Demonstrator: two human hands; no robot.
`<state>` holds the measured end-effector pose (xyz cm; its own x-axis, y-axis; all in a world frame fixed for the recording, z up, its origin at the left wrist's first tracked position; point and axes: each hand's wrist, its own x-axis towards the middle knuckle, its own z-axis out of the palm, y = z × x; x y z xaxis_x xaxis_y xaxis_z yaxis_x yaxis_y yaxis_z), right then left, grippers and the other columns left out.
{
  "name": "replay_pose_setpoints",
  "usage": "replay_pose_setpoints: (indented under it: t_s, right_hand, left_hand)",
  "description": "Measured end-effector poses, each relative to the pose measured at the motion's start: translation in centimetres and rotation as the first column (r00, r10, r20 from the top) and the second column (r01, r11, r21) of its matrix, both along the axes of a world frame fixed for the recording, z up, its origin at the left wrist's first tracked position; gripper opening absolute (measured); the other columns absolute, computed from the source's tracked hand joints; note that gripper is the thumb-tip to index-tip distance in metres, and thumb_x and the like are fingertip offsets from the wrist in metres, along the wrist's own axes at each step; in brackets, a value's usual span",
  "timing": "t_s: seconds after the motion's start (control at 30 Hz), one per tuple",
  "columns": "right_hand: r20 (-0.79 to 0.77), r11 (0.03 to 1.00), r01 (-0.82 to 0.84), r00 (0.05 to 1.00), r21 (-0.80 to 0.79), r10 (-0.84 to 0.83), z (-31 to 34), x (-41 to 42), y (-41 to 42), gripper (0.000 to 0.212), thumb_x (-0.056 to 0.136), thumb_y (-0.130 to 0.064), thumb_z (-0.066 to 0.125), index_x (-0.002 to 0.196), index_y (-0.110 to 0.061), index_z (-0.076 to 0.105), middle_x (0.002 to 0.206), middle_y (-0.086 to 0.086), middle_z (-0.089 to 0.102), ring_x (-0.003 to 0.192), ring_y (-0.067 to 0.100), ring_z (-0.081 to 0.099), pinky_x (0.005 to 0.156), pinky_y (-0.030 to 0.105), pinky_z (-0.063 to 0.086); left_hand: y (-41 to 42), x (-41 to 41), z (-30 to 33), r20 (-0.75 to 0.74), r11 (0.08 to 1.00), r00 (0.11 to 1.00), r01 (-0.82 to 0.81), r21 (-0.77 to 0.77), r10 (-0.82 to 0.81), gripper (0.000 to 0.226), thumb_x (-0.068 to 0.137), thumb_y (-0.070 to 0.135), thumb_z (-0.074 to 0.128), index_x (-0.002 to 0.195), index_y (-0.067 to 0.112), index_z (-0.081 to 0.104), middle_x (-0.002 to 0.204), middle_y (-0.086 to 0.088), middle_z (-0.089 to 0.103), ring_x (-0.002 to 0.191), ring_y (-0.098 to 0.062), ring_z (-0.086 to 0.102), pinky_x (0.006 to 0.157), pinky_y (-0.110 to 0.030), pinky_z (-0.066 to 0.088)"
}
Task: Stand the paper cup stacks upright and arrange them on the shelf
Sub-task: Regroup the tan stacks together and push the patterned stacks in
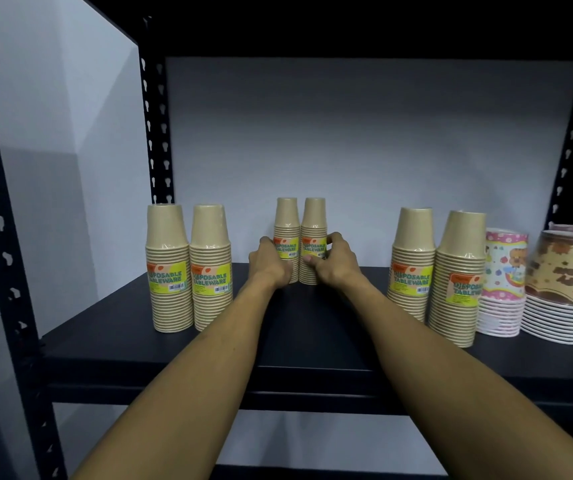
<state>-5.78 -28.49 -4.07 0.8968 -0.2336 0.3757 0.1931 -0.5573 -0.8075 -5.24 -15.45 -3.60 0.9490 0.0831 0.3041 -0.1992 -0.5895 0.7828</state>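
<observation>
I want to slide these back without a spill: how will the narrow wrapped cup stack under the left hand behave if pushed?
The left narrow stack is tall and slim, so it would likely tip if pushed high. Paper cups, probably light. The left hand holds low, which seems safer.

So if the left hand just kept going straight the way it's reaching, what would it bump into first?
The left hand already has its grip on the left small cup stack. It would push that stack back across the shelf toward the pale back wall. Nothing else seems to stand between, though depth is hard to judge.
</observation>
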Motion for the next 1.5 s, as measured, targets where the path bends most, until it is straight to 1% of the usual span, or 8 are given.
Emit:
replay_pose_setpoints:
  t_s: [0.33, 0.67, 0.9, 1.0, 1.17, 1.23, 1.33, 1.5]
  right_hand:
    - [-0.011, 1.000, 0.007, 1.000, -0.010, -0.007, 0.0, 0.0, 0.0, 0.050, 0.088, -0.023, 0.073, 0.128, -0.011, 0.045, 0.123, 0.012, 0.065, 0.112, 0.029, 0.063, 0.096, 0.040, 0.050]
    - [-0.011, 1.000, 0.011, 1.000, -0.006, -0.011, 0.1, -0.1, 0.1, 0.051, 0.088, -0.023, 0.073, 0.128, -0.011, 0.045, 0.125, 0.012, 0.065, 0.113, 0.029, 0.063, 0.095, 0.039, 0.049]
    - [-0.034, 1.000, 0.009, 0.999, 0.025, -0.008, 0.0, -0.1, 0.3, 0.057, 0.086, -0.024, 0.076, 0.130, -0.009, 0.042, 0.126, 0.013, 0.064, 0.113, 0.028, 0.062, 0.092, 0.035, 0.048]
    - [-0.033, 0.999, 0.042, 0.999, 0.012, -0.042, 0.1, -0.5, 0.6, 0.064, 0.086, -0.025, 0.075, 0.134, -0.006, 0.038, 0.130, 0.014, 0.059, 0.118, 0.029, 0.058, 0.085, 0.029, 0.041]
    - [-0.045, 0.995, 0.100, 0.994, -0.019, -0.101, 0.4, -2.3, 0.6, 0.065, 0.089, -0.027, 0.072, 0.137, -0.003, 0.037, 0.138, 0.018, 0.050, 0.126, 0.033, 0.051, 0.093, 0.034, 0.043]
    - [-0.055, 0.995, 0.096, 0.994, -0.035, -0.098, 0.3, -3.4, 0.5, 0.060, 0.090, -0.027, 0.071, 0.135, -0.003, 0.039, 0.136, 0.017, 0.053, 0.124, 0.032, 0.053, 0.089, 0.032, 0.043]
    - [-0.044, 0.995, 0.055, 0.997, -0.080, -0.059, -0.1, -5.5, 0.8, 0.054, 0.091, -0.028, 0.069, 0.131, -0.004, 0.043, 0.128, 0.014, 0.059, 0.117, 0.030, 0.058, 0.082, 0.028, 0.041]
    - [0.041, 0.995, -0.064, 0.997, -0.080, 0.067, -0.6, -9.2, 2.2, 0.040, 0.092, -0.021, 0.063, 0.127, -0.007, 0.049, 0.103, 0.002, 0.061, 0.099, 0.023, 0.062, 0.083, 0.031, 0.048]
  left_hand:
    - [-0.1, 0.0, -0.1, 0.013, 1.000, 1.000, 0.020, 0.020, -0.020, 0.051, 0.094, 0.017, 0.064, 0.138, 0.009, 0.041, 0.136, -0.013, 0.054, 0.126, -0.030, 0.051, 0.097, -0.033, 0.043]
    - [0.0, 0.0, -0.2, 0.025, 1.000, 1.000, 0.002, -0.019, -0.001, 0.055, 0.089, 0.021, 0.071, 0.136, 0.009, 0.044, 0.134, -0.012, 0.057, 0.124, -0.029, 0.054, 0.099, -0.034, 0.043]
    - [-0.8, 0.2, -0.6, 0.032, 0.998, 0.999, 0.038, -0.057, -0.036, 0.063, 0.089, 0.022, 0.071, 0.135, 0.007, 0.029, 0.130, -0.016, 0.054, 0.116, -0.031, 0.056, 0.089, -0.036, 0.046]
    - [-0.9, 0.1, -0.6, 0.085, 0.999, 0.996, 0.006, -0.036, -0.003, 0.069, 0.087, 0.021, 0.073, 0.137, 0.008, 0.028, 0.129, -0.016, 0.052, 0.117, -0.032, 0.055, 0.095, -0.041, 0.048]
    - [-0.9, -1.3, -0.5, 0.198, 0.994, 0.980, -0.016, 0.104, -0.005, 0.062, 0.087, 0.015, 0.068, 0.137, 0.009, 0.032, 0.125, -0.015, 0.052, 0.114, -0.034, 0.056, 0.093, -0.049, 0.050]
    - [-1.0, -2.5, -0.6, 0.278, 0.975, 0.960, -0.088, 0.205, 0.028, 0.061, 0.088, 0.017, 0.067, 0.138, 0.009, 0.034, 0.126, -0.016, 0.053, 0.113, -0.035, 0.056, 0.091, -0.048, 0.048]
    - [-0.9, -5.1, -0.7, 0.444, 0.934, 0.894, -0.205, 0.294, 0.057, 0.059, 0.086, 0.016, 0.067, 0.137, 0.007, 0.039, 0.126, -0.016, 0.055, 0.111, -0.034, 0.056, 0.089, -0.044, 0.046]
    - [1.3, -10.7, -1.1, 0.618, 0.935, 0.779, -0.136, 0.328, -0.104, 0.061, 0.088, 0.026, 0.064, 0.142, 0.011, 0.040, 0.132, -0.009, 0.055, 0.117, -0.027, 0.054, 0.094, -0.040, 0.045]
